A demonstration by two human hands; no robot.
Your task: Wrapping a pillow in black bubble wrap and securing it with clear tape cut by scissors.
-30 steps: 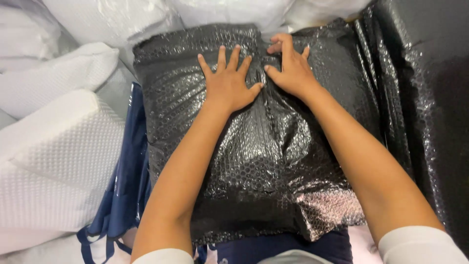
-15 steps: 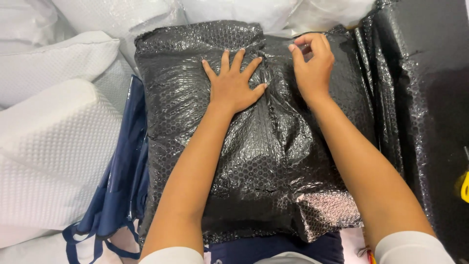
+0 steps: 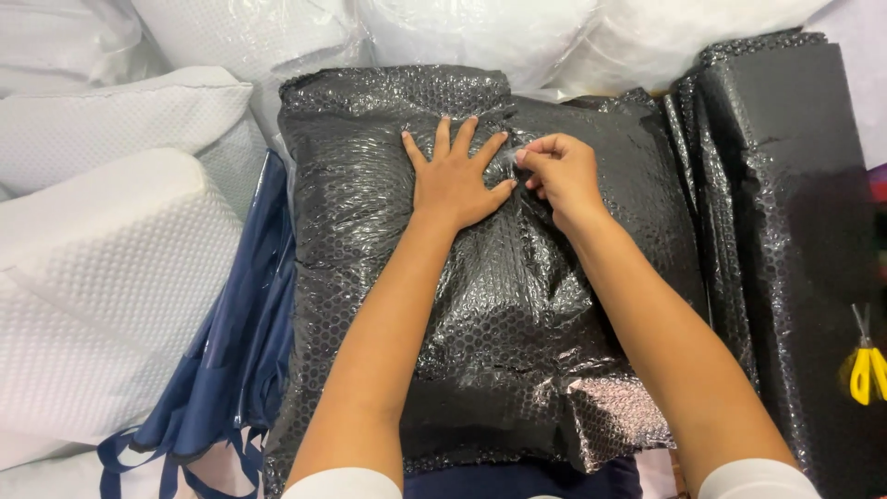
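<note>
I see the bulky parcel wrapped in black bubble wrap (image 3: 480, 277) lying before me. My left hand (image 3: 453, 180) presses flat on it, fingers spread; my right hand (image 3: 559, 171) pinches clear tape near its far edge. White textured foam pillow (image 3: 102, 277) lies left, yellow-handled scissors (image 3: 864, 365) right.

Bright, even indoor light falls from above. The black bubble wrap bundle (image 3: 480, 277) catches many small glints and broader sheen across its wrinkles, strongest at the near right corner. The white pillows (image 3: 102, 268) at left are near overexposed, yet keep their texture. Shadows are soft, lying under the forearms. Focus is sharp throughout, with slight wide-angle stretch at the edges.
</note>
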